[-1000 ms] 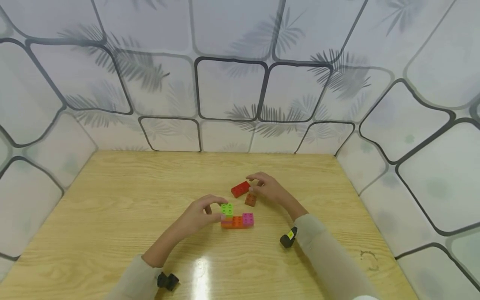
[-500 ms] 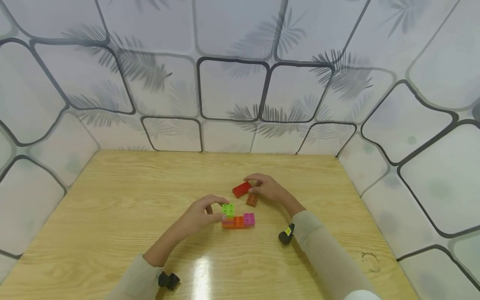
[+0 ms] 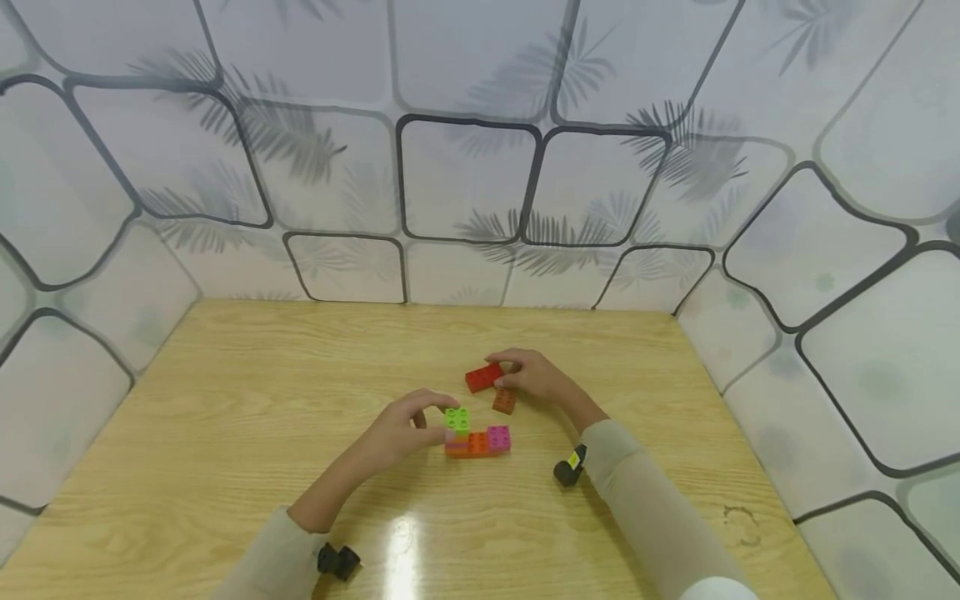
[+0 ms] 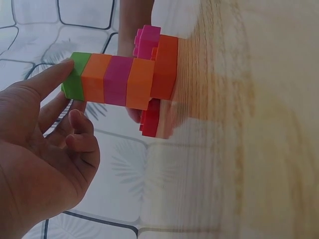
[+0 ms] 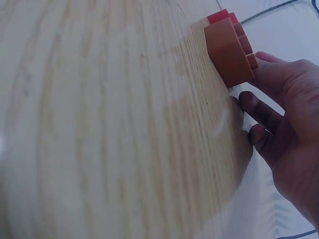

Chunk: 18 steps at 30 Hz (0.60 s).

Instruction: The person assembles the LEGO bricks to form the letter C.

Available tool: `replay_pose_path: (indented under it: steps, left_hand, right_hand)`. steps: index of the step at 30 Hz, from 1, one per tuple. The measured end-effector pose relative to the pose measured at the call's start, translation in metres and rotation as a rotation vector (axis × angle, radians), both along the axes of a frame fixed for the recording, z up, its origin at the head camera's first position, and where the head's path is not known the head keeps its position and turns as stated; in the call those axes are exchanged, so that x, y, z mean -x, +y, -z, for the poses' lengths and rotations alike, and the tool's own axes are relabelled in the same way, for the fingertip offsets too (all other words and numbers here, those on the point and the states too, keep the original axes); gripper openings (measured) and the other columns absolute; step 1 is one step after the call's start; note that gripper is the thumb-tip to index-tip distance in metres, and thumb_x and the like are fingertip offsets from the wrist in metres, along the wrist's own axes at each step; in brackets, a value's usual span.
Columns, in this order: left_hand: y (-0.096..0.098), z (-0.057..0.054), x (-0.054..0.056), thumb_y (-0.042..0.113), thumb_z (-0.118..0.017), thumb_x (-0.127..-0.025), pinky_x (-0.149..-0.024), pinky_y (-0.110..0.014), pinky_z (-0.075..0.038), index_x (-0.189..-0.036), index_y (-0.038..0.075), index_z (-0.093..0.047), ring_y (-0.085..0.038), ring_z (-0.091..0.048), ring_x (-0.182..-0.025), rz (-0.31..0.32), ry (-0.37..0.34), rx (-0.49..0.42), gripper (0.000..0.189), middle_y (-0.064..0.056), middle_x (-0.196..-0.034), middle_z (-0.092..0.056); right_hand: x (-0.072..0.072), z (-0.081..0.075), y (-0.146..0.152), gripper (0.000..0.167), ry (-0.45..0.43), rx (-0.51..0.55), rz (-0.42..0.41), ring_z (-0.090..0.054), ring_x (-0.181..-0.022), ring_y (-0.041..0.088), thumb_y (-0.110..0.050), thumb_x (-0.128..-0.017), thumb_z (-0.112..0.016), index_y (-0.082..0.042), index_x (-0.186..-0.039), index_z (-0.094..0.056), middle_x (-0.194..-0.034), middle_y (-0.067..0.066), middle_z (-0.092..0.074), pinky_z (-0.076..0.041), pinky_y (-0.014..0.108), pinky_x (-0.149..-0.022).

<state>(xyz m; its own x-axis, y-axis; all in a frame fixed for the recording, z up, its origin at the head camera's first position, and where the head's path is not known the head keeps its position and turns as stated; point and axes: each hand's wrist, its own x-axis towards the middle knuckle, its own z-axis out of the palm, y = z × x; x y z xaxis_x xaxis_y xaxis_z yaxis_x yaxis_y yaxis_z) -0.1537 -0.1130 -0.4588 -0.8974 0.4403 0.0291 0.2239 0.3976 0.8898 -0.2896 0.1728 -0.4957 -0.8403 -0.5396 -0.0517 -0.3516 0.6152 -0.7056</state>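
Note:
My left hand [image 3: 396,431] pinches the green brick [image 3: 457,419] between thumb and fingertips. That brick tops a tower; below it the left wrist view shows an orange brick [image 4: 95,78], a purple brick [image 4: 117,80] and another orange brick [image 4: 139,83]. The tower stands on one end of a long red-orange brick [image 4: 165,68], with a pink brick [image 3: 498,437] on the other end. Farther back, my right hand [image 3: 536,375] has thumb and index finger around the right end of a red brick [image 3: 481,379]. A brown brick [image 3: 504,402] lies just in front of its thumb.
The bricks are on a wood-grain table [image 3: 300,358]. A patterned wall covering [image 3: 465,179] borders its back and sides. Black wrist devices [image 3: 339,562] sit by both sleeves.
My right hand has shifted slightly left, and its thumb and index finger have come in closer around the red brick's end. The left hand and tower look unchanged.

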Motion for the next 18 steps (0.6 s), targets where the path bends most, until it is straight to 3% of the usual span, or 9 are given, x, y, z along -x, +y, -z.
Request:
replay_pose_path:
  steps: [3, 11, 18]
  left_hand:
    - [0.0003, -0.0004, 0.0001, 0.039, -0.076, -0.09, -0.064, -0.029, -0.047, -0.127, 0.028, -0.066, -0.019, -0.051, -0.085, 0.0, 0.01, 0.002, 0.04, 0.004, -0.122, -0.063]
    - [0.0002, -0.0012, -0.0004, 0.04, -0.076, -0.09, -0.064, -0.029, -0.048, -0.127, 0.029, -0.066, -0.019, -0.051, -0.085, -0.006, -0.007, -0.004, 0.04, 0.005, -0.121, -0.063]
    - [0.0005, -0.0015, -0.0004, 0.039, -0.075, -0.09, -0.064, -0.03, -0.048, -0.131, 0.022, -0.066, -0.019, -0.052, -0.085, -0.005, -0.011, -0.006, 0.045, 0.004, -0.124, -0.063]
  right_hand:
    - [-0.0006, -0.0011, 0.0005, 0.045, 0.004, -0.003, 0.006, -0.063, -0.106, 0.025, -0.024, -0.092, -0.074, -0.017, -0.136, -0.064, -0.138, 0.008, -0.062, -0.05, 0.048, -0.097]
    - [-0.0026, -0.0051, 0.0036, 0.042, 0.027, -0.004, 0.033, -0.058, -0.094, 0.019, -0.024, -0.093, -0.073, -0.011, -0.133, -0.066, -0.131, 0.009, -0.065, -0.049, 0.038, -0.086]
    - [-0.0055, -0.0071, 0.0084, 0.04, 0.058, 0.006, 0.025, -0.06, -0.095, 0.02, -0.023, -0.094, -0.072, -0.009, -0.131, -0.066, -0.13, 0.01, -0.065, -0.051, 0.035, -0.083]
